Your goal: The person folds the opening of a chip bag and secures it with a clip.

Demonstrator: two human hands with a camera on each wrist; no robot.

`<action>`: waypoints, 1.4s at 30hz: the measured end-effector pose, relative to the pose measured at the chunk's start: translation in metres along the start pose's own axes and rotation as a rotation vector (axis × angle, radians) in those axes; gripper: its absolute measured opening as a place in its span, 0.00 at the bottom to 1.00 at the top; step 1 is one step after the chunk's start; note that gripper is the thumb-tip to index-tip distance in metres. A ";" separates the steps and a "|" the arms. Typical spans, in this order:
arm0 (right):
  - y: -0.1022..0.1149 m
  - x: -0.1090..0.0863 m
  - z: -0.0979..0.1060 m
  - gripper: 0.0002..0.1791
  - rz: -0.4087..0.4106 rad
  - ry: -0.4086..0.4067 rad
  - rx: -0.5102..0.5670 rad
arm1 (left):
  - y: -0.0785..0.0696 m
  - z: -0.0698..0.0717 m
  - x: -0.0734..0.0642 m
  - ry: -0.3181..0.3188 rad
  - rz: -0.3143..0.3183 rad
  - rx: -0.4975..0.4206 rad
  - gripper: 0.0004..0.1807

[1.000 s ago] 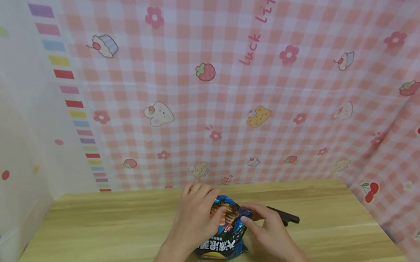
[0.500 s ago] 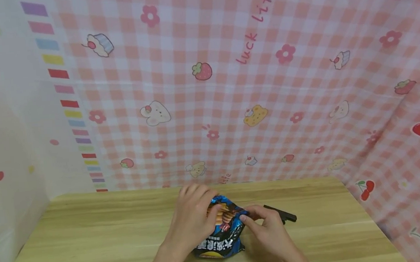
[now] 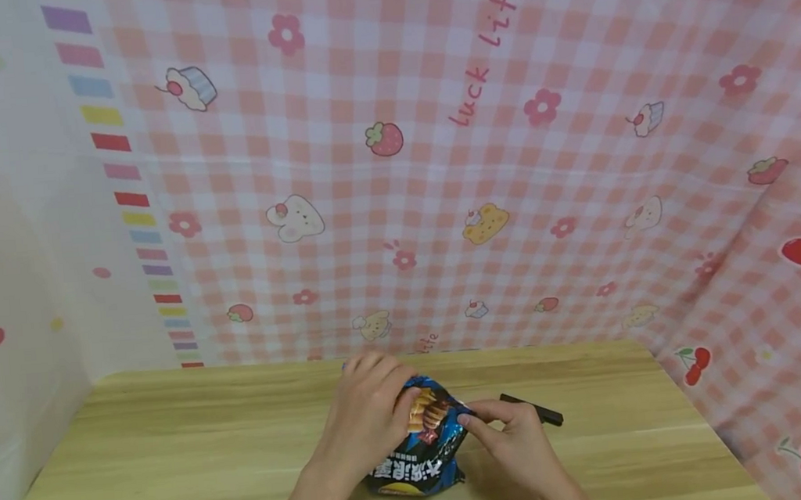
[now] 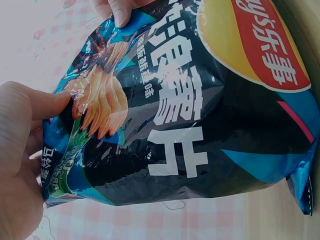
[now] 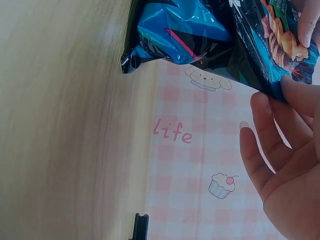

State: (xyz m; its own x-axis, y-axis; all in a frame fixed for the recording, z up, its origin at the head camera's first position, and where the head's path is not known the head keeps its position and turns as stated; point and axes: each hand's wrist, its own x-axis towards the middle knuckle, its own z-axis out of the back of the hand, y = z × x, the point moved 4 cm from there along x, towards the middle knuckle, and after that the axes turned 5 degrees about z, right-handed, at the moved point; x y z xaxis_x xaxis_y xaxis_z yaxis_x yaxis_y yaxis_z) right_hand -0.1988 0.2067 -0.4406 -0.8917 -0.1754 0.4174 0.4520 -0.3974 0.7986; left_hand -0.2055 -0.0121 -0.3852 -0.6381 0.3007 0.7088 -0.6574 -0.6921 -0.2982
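Observation:
A black and blue potato chip bag with a printed picture of food and a red and yellow logo stands on the table, its logo end down. My left hand holds its upper left edge; in the left wrist view the thumb lies on the printed front, the other fingers behind. My right hand pinches the upper right corner between thumb and index finger. In the right wrist view the other fingers of that hand are spread away from the bag. The bag's back is hidden.
A narrow black bar-like object lies on the wood-patterned table behind my right hand, partly covered by it. A pink checked cloth hangs along the back and right; a pale dotted sheet hangs at left.
Both hands keep their hold on the bag. The right fingers have shifted slightly at the corner, and the edge there looks a bit more stretched. The head view has shifted slightly.

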 end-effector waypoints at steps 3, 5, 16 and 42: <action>0.000 0.000 0.000 0.05 0.009 -0.003 0.012 | 0.000 0.001 0.000 0.002 0.001 -0.003 0.06; 0.000 0.000 0.000 0.05 0.020 0.000 0.020 | 0.001 0.001 0.000 -0.002 0.001 -0.004 0.06; 0.001 -0.001 -0.002 0.05 0.123 -0.016 0.013 | 0.003 0.001 0.000 -0.028 -0.013 -0.022 0.08; 0.002 -0.001 0.000 0.12 0.334 0.006 -0.110 | 0.005 0.003 -0.002 -0.082 -0.054 -0.110 0.13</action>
State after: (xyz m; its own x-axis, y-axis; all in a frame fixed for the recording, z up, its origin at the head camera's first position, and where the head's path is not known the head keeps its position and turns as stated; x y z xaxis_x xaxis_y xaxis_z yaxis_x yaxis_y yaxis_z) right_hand -0.1967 0.2061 -0.4397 -0.6950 -0.3177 0.6450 0.7139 -0.4120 0.5663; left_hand -0.2060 -0.0185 -0.3861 -0.5691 0.2779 0.7739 -0.7324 -0.5992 -0.3234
